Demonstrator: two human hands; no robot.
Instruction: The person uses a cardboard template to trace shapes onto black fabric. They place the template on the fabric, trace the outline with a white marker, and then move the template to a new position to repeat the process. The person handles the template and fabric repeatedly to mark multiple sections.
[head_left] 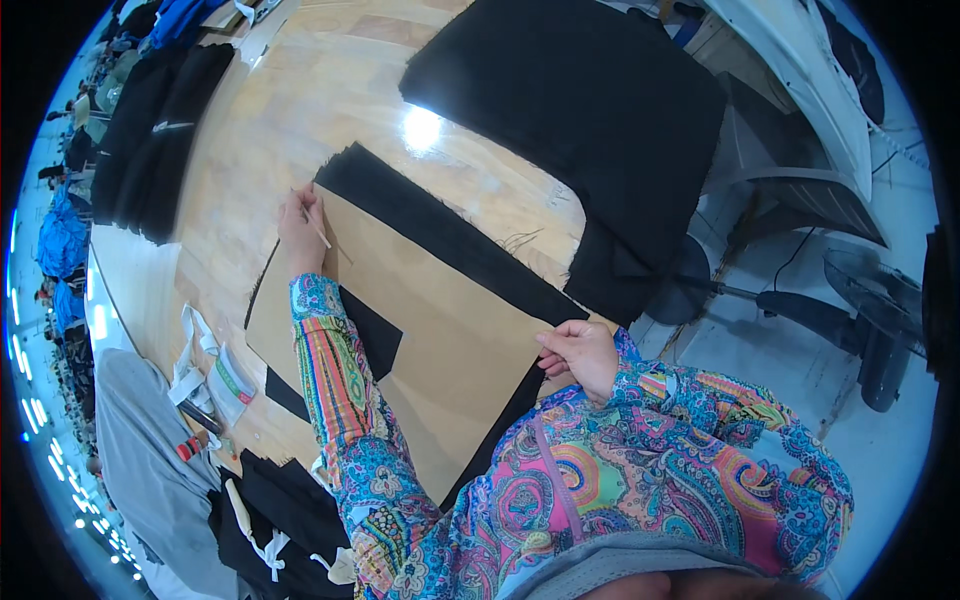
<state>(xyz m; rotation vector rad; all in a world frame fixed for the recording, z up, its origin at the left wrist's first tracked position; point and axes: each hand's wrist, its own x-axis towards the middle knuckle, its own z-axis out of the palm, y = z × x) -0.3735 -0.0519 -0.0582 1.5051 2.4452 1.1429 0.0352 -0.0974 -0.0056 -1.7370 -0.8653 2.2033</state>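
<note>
A large tan paper pattern (440, 310) lies on black fabric (440, 225), whose frayed edges stick out around it. Through a cutout in the pattern the black cloth shows. At the pattern's far left corner, my left hand (301, 235) is closed around a thin, pale, pencil-like stick (322, 234). My right hand (582, 354) grips the pattern's right corner, thumb on top and fingers curled below. Whether it also pinches the cloth underneath is hidden.
Black fabric (570, 110) hangs over the wooden table's (290, 90) right edge. Folded black cloths (160, 140) are stacked at the far left. A white pouch with straps (228, 385), grey cloth (150, 460) and black pieces (285, 500) lie near left. A fan (880, 300) stands right.
</note>
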